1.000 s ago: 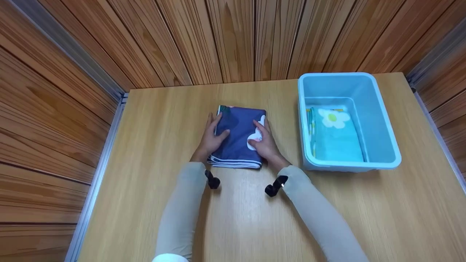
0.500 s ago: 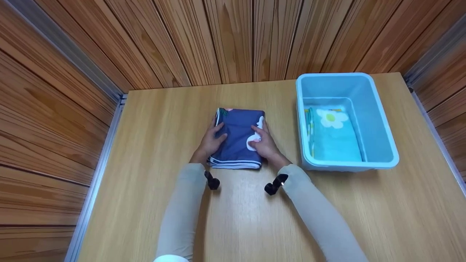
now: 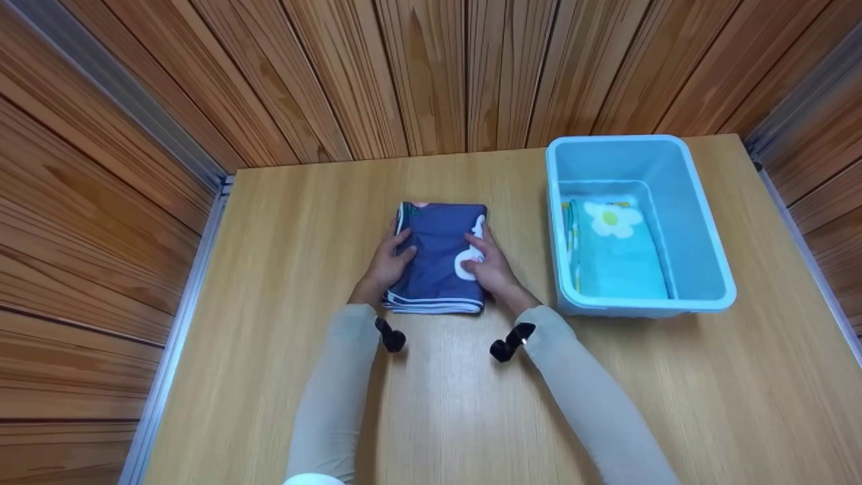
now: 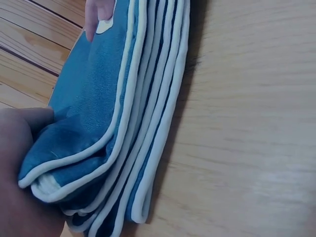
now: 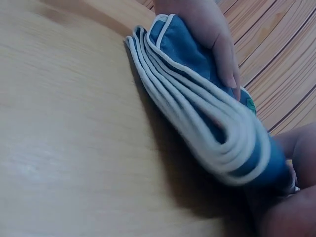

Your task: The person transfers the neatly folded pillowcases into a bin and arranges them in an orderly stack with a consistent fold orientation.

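A folded navy towel [image 3: 438, 249] with white edging and a white printed figure lies in layers on the wooden table. My left hand [image 3: 387, 264] grips its left side, thumb over the top. On the right side my right hand [image 3: 493, 266] holds it the same way. The left wrist view shows the stacked white hems of the towel [image 4: 94, 89] and part of the left hand [image 4: 15, 163] at the corner. Rounded folds of the towel [image 5: 185, 49] face the right wrist view, where the right hand [image 5: 296, 197] holds the near end. Fingers under the cloth are hidden.
To the right stands a light blue plastic bin [image 3: 700, 222]. Inside it lies a folded turquoise cloth [image 3: 623, 266] with a white flower, beside other patterned fabric. Wood-plank walls [image 3: 431, 74] close off the back and sides of the table [image 3: 444, 404].
The towel's far edge has come slightly nearer to me, and the fingers of both hands have drawn in a little. Both hands stay on its sides. The view has shifted slightly.
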{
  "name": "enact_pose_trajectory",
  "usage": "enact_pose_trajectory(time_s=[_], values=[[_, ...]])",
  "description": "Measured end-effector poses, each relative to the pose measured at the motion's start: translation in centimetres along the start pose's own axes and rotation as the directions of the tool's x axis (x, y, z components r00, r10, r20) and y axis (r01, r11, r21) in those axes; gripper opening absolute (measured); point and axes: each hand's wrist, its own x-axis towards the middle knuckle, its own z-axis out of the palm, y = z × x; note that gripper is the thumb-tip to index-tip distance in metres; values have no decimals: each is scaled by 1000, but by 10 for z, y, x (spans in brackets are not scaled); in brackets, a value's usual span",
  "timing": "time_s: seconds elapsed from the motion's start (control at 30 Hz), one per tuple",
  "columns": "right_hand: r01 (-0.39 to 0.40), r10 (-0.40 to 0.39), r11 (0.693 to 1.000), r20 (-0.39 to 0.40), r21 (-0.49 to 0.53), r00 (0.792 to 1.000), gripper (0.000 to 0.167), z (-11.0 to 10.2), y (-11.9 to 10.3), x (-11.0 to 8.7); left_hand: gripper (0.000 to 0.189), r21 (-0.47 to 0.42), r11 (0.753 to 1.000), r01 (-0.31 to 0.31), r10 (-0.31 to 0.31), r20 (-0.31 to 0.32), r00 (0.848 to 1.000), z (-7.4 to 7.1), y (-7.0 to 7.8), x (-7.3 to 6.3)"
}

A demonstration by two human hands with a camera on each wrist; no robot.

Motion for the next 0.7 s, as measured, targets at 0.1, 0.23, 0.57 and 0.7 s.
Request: enact_pose_trajectory(time_s=[0.1, 0.23, 0.57, 0.7], values=[[23, -23, 1000, -2, 3, 1000, 63, 0, 1, -1, 56, -12, 1000, -5, 5, -6, 1000, 1, 1, 0], [25, -25, 1000, -2, -17, 1000, 64, -1, 1, -1, 58, -13, 1000, 13, -13, -4, 1000, 1, 3, -1], [-2, 3, 1000, 6, -9, 1000, 63, 0, -2, -3, 61, -55, 995, 88, -88, 1, 996, 0, 7, -3], [-6, 6, 1000, 10, -13, 1000, 62, 1, -4, -4, 61, -56, 994, 93, -93, 1, 996, -1, 7, -3]])
